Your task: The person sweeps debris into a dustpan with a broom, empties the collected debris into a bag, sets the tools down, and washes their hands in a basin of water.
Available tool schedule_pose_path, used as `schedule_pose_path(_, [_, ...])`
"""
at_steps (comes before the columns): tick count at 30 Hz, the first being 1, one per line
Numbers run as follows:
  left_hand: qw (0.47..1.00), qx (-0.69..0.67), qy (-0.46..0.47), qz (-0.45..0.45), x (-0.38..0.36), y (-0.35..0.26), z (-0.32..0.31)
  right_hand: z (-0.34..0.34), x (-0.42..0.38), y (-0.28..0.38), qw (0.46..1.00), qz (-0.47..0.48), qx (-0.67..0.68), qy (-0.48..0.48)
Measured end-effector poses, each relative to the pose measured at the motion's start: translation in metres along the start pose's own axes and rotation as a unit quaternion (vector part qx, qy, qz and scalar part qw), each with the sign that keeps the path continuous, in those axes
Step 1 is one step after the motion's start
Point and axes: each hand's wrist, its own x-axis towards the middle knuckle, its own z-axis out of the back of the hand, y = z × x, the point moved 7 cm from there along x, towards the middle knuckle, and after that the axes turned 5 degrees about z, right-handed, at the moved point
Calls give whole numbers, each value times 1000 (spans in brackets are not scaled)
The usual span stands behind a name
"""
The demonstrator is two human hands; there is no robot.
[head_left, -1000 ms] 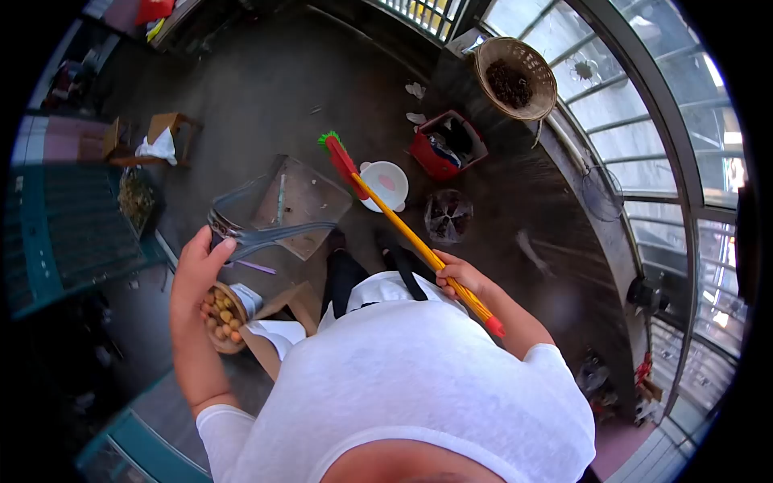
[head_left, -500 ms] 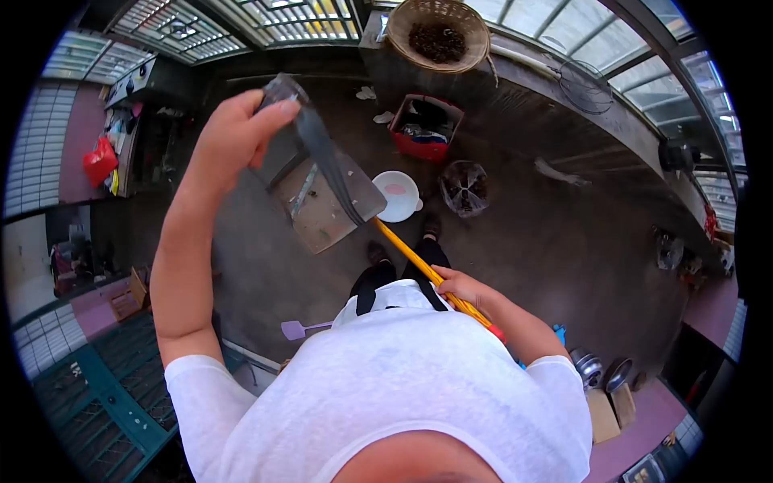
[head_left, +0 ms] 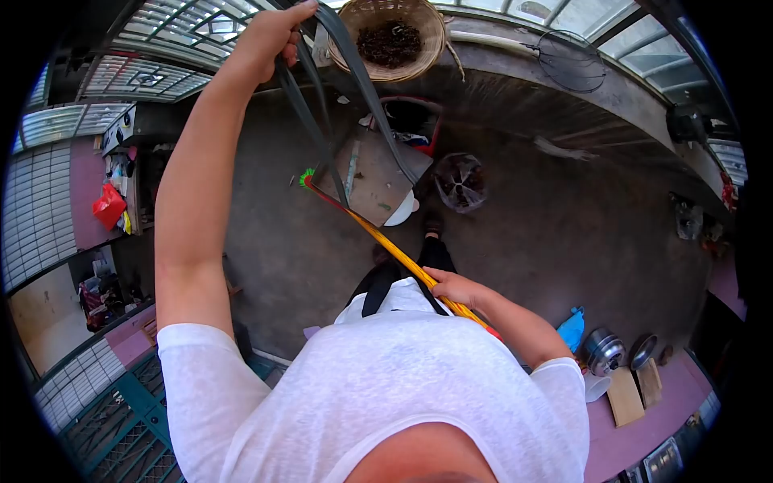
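Note:
My left hand, raised far out ahead of me, is closed around the dark grey handle of a dustpan. The pan hangs above the floor; a pale strip and small bits of litter show on its flat surface. My right hand grips a broom by its yellow shaft, close to my waist. The green bristles at the broom's far end show just left of the pan. Behind the pan, a white basin is mostly hidden.
A clear plastic bag and a red bin stand on the floor beyond the pan. A wicker basket holding dark dried material rests on the ledge. Metal pots are at lower right.
My left hand has lifted the dustpan's handle upward and away from me, and the pan has shifted right over the basin. The broom's green bristles have come into view.

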Motion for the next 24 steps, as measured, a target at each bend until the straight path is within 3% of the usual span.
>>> schedule_pose_path(5, [994,-53,-45,80,11,-11,7,10,3,-6,999,1,31,7])
schedule_pose_path(7, [999,-43,-18,23,28,11,2,18,13,6,999,22,31,1])
schedule_pose_path(9, [998,-46,-31,36,29,22,-9,20,13,7,1000,27,-1,3])
schedule_pose_path(13, [997,-61,-30,19,39,-5,-6,23,11,12,999,6,0,31])
schedule_pose_path(15, [988,-78,-40,124,36,-11,-1,21,12,11,999,-1,18,40])
schedule_pose_path(17, [985,-99,2,143,38,5,-4,24,17,14,999,3,33,40])
schedule_pose_path(19, [996,-58,-35,63,37,14,-7,26,18,14,999,22,-4,39])
schedule_pose_path(23, [992,-80,-56,77,46,11,-8,28,9,28,998,1,-39,44])
schedule_pose_path(24, [985,-134,3,113,45,-2,-16,28,11,26,998,6,-40,46])
